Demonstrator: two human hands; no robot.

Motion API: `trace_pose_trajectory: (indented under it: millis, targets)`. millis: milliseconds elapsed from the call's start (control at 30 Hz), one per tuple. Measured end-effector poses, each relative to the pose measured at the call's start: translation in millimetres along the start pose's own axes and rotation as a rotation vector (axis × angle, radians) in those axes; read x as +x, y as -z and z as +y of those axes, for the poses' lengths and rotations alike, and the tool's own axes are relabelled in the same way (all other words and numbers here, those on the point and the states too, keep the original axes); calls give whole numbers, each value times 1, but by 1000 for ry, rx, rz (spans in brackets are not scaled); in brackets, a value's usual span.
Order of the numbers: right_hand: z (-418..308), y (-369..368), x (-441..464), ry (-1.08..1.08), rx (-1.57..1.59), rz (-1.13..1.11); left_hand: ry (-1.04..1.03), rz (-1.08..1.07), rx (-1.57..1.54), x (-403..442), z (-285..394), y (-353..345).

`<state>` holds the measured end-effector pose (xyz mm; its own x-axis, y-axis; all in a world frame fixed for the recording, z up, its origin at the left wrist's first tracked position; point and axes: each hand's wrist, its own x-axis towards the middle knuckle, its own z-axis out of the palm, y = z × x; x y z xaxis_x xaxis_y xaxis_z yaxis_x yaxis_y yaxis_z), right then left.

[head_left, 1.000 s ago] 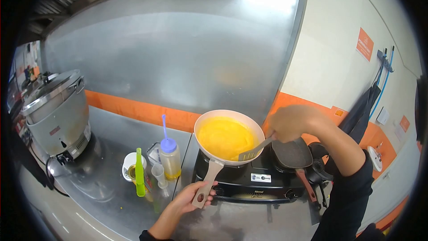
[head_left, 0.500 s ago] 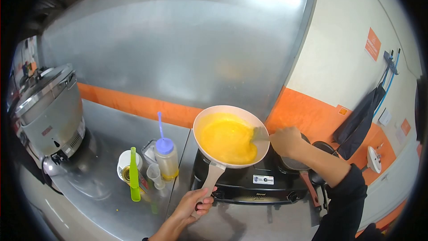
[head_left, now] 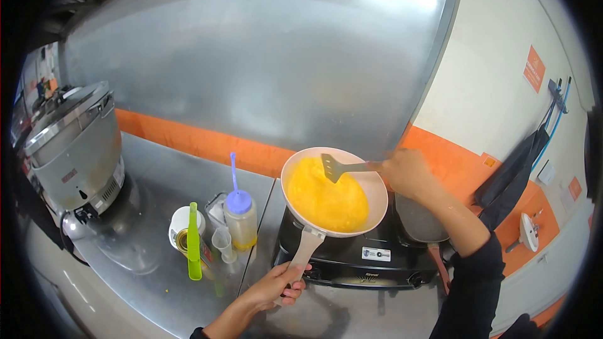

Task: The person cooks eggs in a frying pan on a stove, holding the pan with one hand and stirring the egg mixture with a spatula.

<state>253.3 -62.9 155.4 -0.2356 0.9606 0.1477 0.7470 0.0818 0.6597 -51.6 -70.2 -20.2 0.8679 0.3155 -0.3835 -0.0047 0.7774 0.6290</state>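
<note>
My left hand (head_left: 279, 285) is closed around the handle of a light-coloured frying pan (head_left: 377, 198), which is over the left burner of a black gas stove (head_left: 352, 269). Yellow egg (head_left: 326, 204) lies across the pan, looking soft and partly liquid. In my right hand (head_left: 405, 172) is a grey slotted spatula (head_left: 339, 166), its blade over the far part of the egg. Whether the blade touches the egg I cannot tell. Fingers of the right hand wrap round the spatula's handle, mostly hiding it.
A second, dark pan (head_left: 421, 218) sits on the right burner. Left of the stove stand a squeeze bottle (head_left: 240, 220) with a purple cap, a small clear cup (head_left: 222, 242), a white container (head_left: 182, 223) and a lime-green utensil (head_left: 195, 245). A large rice cooker (head_left: 78, 144) is farther left.
The spatula has come up from the pan's right side to the far part of the egg, and its blade shows more fully. My right hand has risen; the left keeps its hold.
</note>
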Motion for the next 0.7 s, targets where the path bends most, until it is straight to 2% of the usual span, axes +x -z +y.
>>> trace_pose_trajectory:
  millis: [100,167,200,267,367,500,700]
  targets:
    - [-4,78,-18,-97,139,-124,-8,8,-29,0,-2,-1]
    - [-5,119,-19,-173,209,-450,-31,10,-17,0,-2,0]
    - [-8,132,-21,-180,210,-454,-25,6,-13,0,-2,0]
    - [-15,149,-23,-108,146,-607,-59,-4,-33,-1,-3,-1]
    - [-29,153,-23,-60,71,-704,-68,10,-71,0,-5,0]
    - [-41,131,-33,-16,105,-657,-100,7,-84,4,-13,6]
    - [-44,51,-54,-156,97,-511,-99,1,-149,4,-12,3]
